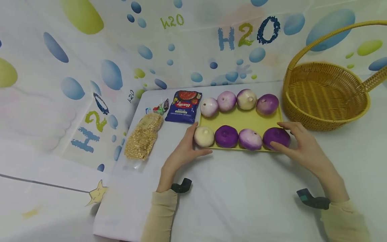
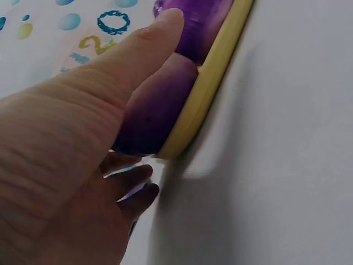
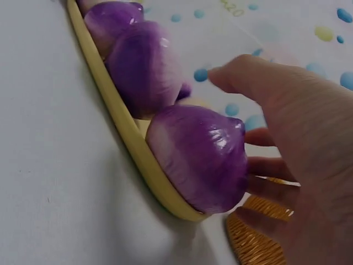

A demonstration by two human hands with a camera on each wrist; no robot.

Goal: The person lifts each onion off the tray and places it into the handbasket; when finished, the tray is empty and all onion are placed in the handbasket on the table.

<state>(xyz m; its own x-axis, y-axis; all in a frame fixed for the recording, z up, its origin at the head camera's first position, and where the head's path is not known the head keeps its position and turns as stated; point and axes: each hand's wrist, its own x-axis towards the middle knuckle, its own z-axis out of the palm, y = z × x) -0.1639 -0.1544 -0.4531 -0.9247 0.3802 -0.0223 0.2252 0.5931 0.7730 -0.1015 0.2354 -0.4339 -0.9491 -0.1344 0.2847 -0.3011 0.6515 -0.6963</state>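
Note:
A yellow tray (image 1: 242, 119) on the table holds several onions, white to deep purple, in a back row and a front row. My left hand (image 1: 184, 148) is at the tray's left end, beside the pale onion (image 1: 204, 136); its thumb stretches past the front and its fingers lie along the side. Around the dark purple onion (image 1: 276, 138) at the front right corner is my right hand (image 1: 305, 148), thumb and fingers spread. In the right wrist view, the right thumb stands clear of that onion (image 3: 201, 160) while the fingers reach behind it. Neither hand grips anything.
A wicker basket (image 1: 326, 116) with a tall handle stands right of the tray. To the left lie a blue Barilla packet (image 1: 183, 107), a clear bag of yellowish grains (image 1: 143, 136) and a few small colourful items (image 1: 161, 108). A printed cloth (image 1: 193, 50) hangs behind the table.

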